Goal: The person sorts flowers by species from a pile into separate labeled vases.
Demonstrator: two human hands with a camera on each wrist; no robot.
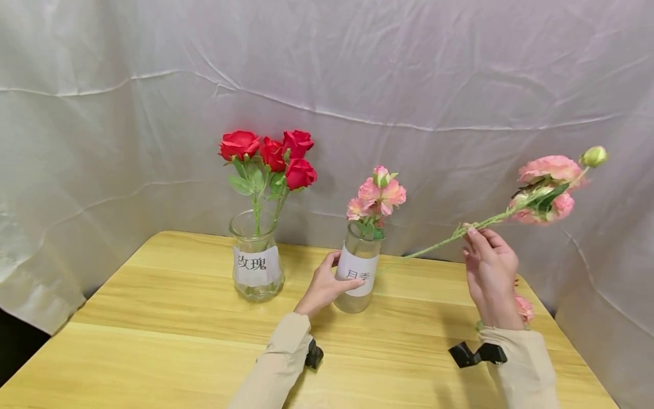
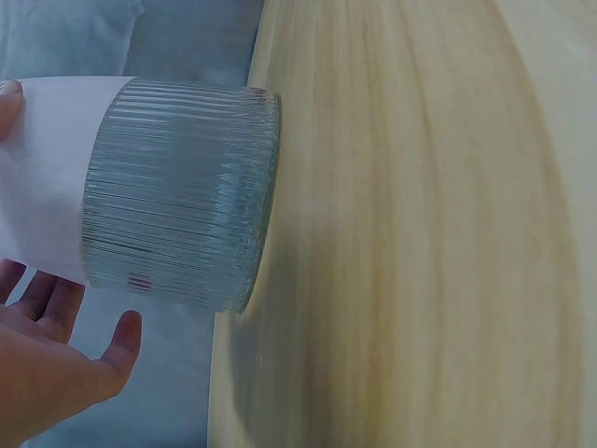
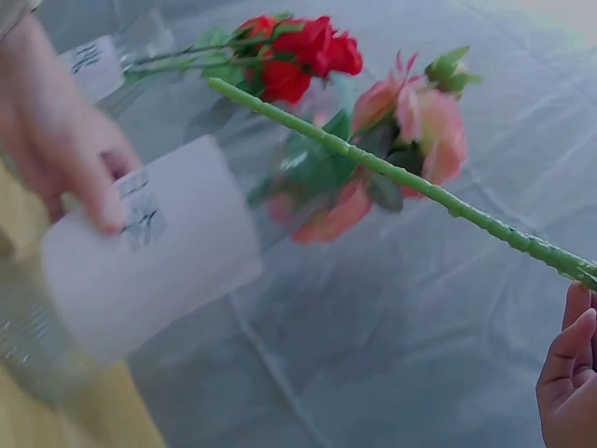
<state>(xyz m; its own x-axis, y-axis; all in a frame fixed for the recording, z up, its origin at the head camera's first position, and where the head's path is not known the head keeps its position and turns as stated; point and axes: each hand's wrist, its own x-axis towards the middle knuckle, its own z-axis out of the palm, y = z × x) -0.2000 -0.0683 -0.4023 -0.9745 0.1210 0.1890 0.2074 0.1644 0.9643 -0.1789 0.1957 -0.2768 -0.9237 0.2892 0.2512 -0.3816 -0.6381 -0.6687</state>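
My left hand [image 1: 329,283] grips a ribbed glass vase [image 1: 352,305] round its white paper label, thumb across the front. Pink flowers [image 1: 380,196] with a bud stand in that vase. To the right, my right hand [image 1: 490,267] pinches the green stem [image 1: 439,245] of a pink flower spray [image 1: 549,176]. The spray is tilted, blooms up to the right, with the bare stem end pointing left toward the vase. In the right wrist view the stem [image 3: 401,175] passes in front of the vase's flowers. The left wrist view shows the vase's ribbed base [image 2: 187,196] close to the tabletop.
A second glass vase [image 1: 258,292] with a white label holds several red roses [image 1: 300,173] at the left. Another pink flower [image 1: 524,308] lies on the wooden table [image 1: 168,318] behind the right wrist. A pale cloth curtain [image 1: 327,85] hangs along the back.
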